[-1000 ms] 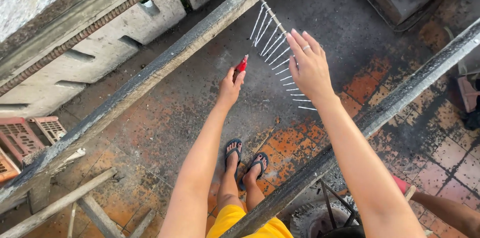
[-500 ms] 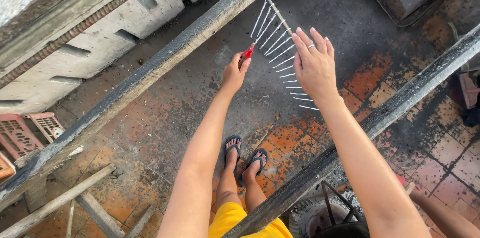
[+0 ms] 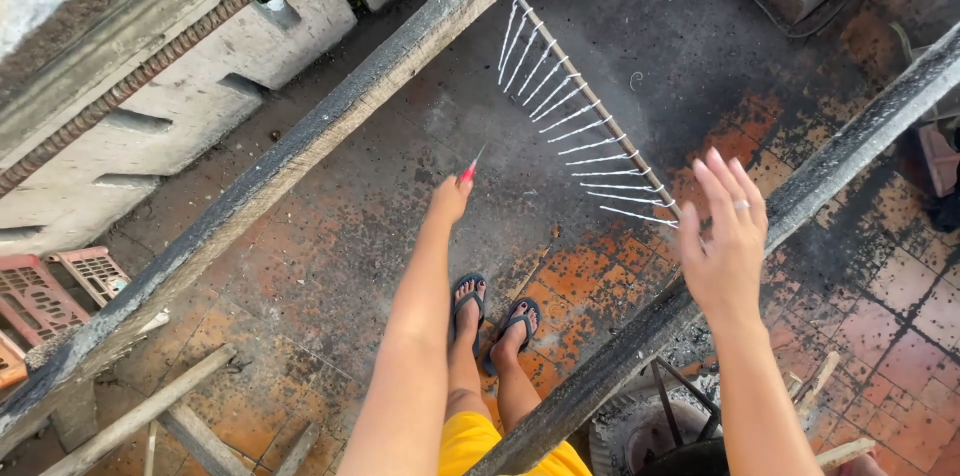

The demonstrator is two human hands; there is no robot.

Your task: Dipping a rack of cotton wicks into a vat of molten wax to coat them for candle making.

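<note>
Left hand (image 3: 449,198), frame centre, fingers closed on a red-handled tool (image 3: 468,172), tip aimed at the rod (image 3: 590,101) of white ties upper centre. Right hand (image 3: 727,241) open, fingers spread, beside the rod's lower end.

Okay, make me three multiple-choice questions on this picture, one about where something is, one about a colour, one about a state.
1. Where is the slat with the row of nails?
A. Flat on the tiled floor
B. Spanning the two charred beams
C. In the right hand

2. What colour is the handle of the tool in the left hand?
A. Red
B. Blue
C. Yellow

3. How is the right hand?
A. Closed on the slat
B. Open, fingers spread, holding nothing
C. Gripping the tool

Answers: 1 B, its ends meet the left beam and the right beam. 2 A, a red grip sticks out above the fist. 3 B, the fingers are splayed beside the slat's lower end.
</note>
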